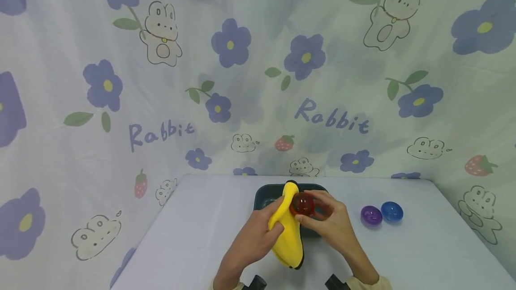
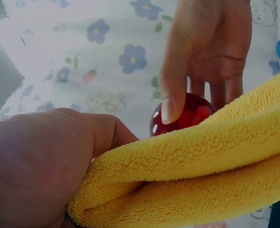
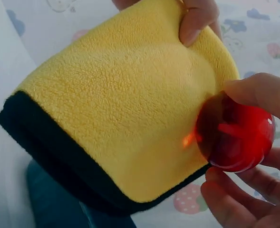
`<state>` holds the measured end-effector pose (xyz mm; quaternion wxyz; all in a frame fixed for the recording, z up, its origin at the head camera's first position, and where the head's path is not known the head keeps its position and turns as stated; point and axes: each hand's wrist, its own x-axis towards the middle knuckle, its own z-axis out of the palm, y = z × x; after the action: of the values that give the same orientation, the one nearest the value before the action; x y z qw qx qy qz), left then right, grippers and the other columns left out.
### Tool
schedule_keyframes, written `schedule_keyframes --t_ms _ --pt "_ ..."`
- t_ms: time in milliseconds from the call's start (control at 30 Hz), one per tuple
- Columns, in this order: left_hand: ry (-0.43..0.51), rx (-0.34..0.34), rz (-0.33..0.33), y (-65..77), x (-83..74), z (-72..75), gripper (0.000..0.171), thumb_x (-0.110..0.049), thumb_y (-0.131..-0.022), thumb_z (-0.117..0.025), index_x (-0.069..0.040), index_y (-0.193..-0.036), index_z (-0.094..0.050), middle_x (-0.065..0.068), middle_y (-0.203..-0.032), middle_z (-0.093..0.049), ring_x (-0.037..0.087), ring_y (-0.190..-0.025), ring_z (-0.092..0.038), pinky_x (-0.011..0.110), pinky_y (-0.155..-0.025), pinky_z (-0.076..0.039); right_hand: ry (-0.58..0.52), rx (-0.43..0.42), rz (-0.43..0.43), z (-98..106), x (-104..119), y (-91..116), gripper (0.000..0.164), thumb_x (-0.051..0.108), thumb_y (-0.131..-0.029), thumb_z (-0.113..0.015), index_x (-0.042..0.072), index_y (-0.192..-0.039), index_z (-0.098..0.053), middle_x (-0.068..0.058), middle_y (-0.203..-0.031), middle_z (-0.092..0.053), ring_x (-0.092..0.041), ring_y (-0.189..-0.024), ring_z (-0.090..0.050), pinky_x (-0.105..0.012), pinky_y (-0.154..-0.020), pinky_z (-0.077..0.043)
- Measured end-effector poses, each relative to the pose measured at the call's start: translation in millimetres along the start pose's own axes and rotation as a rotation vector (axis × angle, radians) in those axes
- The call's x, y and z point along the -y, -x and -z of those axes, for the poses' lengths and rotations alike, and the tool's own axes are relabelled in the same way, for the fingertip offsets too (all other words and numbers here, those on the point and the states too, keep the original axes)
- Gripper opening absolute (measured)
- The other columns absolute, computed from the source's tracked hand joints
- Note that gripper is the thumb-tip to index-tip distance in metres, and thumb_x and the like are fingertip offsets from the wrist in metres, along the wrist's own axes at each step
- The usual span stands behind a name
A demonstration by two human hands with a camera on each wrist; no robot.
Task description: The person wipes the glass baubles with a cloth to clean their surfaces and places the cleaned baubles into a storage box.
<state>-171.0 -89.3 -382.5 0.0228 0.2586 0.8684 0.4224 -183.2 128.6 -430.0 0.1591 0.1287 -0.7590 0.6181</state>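
Note:
A folded yellow cloth with a black edge (image 1: 288, 236) hangs from my left hand (image 1: 255, 237), which grips it between thumb and fingers. My right hand (image 1: 336, 223) pinches a clear red ball (image 1: 303, 204) by its sides. In the right wrist view the red ball (image 3: 237, 133) lies against the face of the yellow cloth (image 3: 116, 104). From the left wrist, the red ball (image 2: 185, 116) shows partly behind the fold of the cloth (image 2: 192, 156). Both hands are above a dark teal bin (image 1: 270, 189), whose inside is mostly hidden.
On the white table (image 1: 177, 232), to the right of the bin, a purple ball (image 1: 371, 215) and a blue ball (image 1: 392, 212) sit side by side. A curtain printed with flowers and rabbits (image 1: 258, 79) hangs behind the table and along its sides.

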Motion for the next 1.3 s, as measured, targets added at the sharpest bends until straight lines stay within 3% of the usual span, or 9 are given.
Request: schedule_keyframes --t_ms 133,333,567,833,1000,1300 --pt "-0.016 -0.023 0.001 0.7 -2.5 -0.6 0.062 -0.011 -0.096 -0.053 -0.008 -0.157 -0.044 0.008 -0.115 -0.069 0.008 -0.076 -0.057 0.021 -0.068 -0.051 0.032 0.010 -0.036 2 -1 -2 0.055 0.019 -0.079 -0.089 0.012 -0.130 -0.070 -0.011 -0.129 -0.068 -0.032 -0.113 -0.071 -0.035 -0.088 -0.062" --pt "-0.029 -0.047 0.029 2.0 -4.9 -3.5 0.060 -0.011 -0.096 -0.053 -0.012 -0.156 -0.047 0.008 -0.123 -0.070 0.010 -0.081 -0.059 0.022 -0.072 -0.053 0.073 0.067 -0.085 5 -3 -3 0.056 0.024 -0.076 -0.091 0.017 -0.128 -0.070 -0.007 -0.130 -0.066 -0.028 -0.117 -0.068 -0.035 -0.092 -0.061" --pt "-0.053 -0.082 0.021 2.9 -3.9 -7.4 0.058 -0.009 -0.096 -0.052 -0.014 -0.154 -0.050 0.009 -0.125 -0.071 0.010 -0.082 -0.060 0.023 -0.074 -0.053 0.043 0.158 -0.080 5 -3 0 0.056 0.022 -0.075 -0.092 0.018 -0.126 -0.070 -0.008 -0.127 -0.065 -0.028 -0.112 -0.069 -0.032 -0.091 -0.061" --pt "-0.111 -0.116 -0.043 -3.3 0.3 -3.4 0.056 -0.008 -0.096 -0.053 -0.013 -0.152 -0.052 0.008 -0.125 -0.071 0.011 -0.086 -0.059 0.022 -0.077 -0.053 0.105 0.209 0.002 -1 4 3 0.058 0.026 -0.074 -0.093 0.020 -0.128 -0.071 -0.003 -0.122 -0.067 -0.028 -0.112 -0.069 -0.033 -0.087 -0.062" --pt "-0.104 -0.092 -0.053 -4.5 2.7 -1.3 0.055 -0.008 -0.097 -0.051 -0.011 -0.152 -0.052 0.007 -0.126 -0.070 0.014 -0.091 -0.060 0.024 -0.081 -0.055 0.114 0.214 0.018 -2 11 5 0.058 0.024 -0.073 -0.093 0.016 -0.126 -0.072 -0.001 -0.119 -0.067 -0.028 -0.113 -0.070 -0.034 -0.086 -0.062" --pt "-0.054 -0.053 -0.052 -6.5 7.4 -0.8 0.055 -0.010 -0.100 -0.051 -0.010 -0.154 -0.048 0.008 -0.132 -0.069 0.012 -0.088 -0.062 0.020 -0.080 -0.055 -0.004 0.209 0.079 -2 13 7 0.056 0.016 -0.078 -0.089 0.017 -0.130 -0.070 -0.004 -0.122 -0.067 -0.019 -0.109 -0.073 -0.033 -0.085 -0.062"
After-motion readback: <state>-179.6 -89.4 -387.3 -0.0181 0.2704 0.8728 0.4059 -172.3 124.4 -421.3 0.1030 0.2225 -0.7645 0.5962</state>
